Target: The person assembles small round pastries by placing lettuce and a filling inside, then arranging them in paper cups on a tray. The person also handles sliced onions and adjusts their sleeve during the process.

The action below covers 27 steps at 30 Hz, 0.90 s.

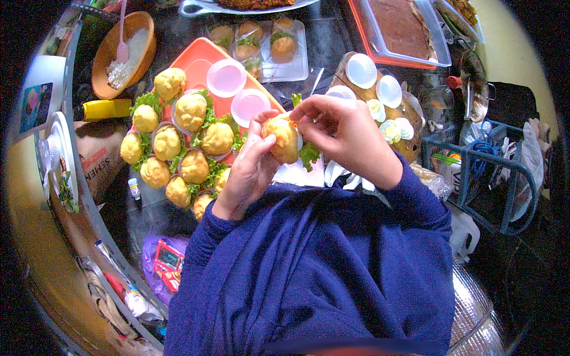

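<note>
My left hand (252, 157) is wrapped round a golden filled puff (281, 140), thumb on its near side. An orange bit shows at the puff's upper edge, where the fingertips of my right hand (332, 127) press together. Green lettuce (309, 155) sticks out below and above my right hand; its middle is hidden behind the fingers. To the left, several similar puffs (167, 143) sit in paper cups with lettuce between them, on and around an orange tray (199, 59). Pale pink paper cups (249, 107) stand on the tray beside my left hand.
A wooden board (380, 92) at the right bears white paper cups and egg slices (390, 131). Behind are a clear pack of filled puffs (284, 50) and a plastic container (398, 26) of brown food. A rice bowl (98, 65) stands far left, a blue basket (484, 154) right.
</note>
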Motion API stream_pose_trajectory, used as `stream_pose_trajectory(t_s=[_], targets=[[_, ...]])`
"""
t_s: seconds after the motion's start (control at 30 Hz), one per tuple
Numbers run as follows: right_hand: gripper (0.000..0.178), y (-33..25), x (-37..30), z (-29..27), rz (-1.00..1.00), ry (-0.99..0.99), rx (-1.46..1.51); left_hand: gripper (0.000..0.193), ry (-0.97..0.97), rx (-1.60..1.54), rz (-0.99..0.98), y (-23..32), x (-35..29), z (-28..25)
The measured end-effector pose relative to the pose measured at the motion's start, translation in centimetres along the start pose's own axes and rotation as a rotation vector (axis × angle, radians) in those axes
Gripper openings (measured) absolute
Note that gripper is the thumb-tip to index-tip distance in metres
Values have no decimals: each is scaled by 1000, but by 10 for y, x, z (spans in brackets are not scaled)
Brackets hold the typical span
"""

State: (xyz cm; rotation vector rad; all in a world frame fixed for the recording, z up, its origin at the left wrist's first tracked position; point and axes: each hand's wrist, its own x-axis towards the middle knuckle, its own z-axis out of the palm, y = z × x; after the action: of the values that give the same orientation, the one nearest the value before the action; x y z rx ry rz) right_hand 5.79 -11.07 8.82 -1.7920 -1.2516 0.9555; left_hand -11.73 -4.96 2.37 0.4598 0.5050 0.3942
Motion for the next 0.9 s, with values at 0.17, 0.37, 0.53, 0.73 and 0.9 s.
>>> stream_pose_trajectory(t_s=[0.17, 0.37, 0.53, 0.73, 0.9], targets=[[25, 4, -14, 3, -154, 60, -78, 42, 24, -11, 33, 0, 1, 3], [40, 15, -30, 33, -204, 266, -201, 42, 72, 17, 64, -5, 4, 5], [39, 26, -33, 44, -168, 357, -229, 42, 69, 35, 66, -8, 5, 2], [59, 30, -37, 45, -141, 453, -187, 44, 73, 34, 80, -11, 8, 0], [73, 43, -37, 48, 59, 264, 204, 42, 90, 66, 93, -15, 12, 0]])
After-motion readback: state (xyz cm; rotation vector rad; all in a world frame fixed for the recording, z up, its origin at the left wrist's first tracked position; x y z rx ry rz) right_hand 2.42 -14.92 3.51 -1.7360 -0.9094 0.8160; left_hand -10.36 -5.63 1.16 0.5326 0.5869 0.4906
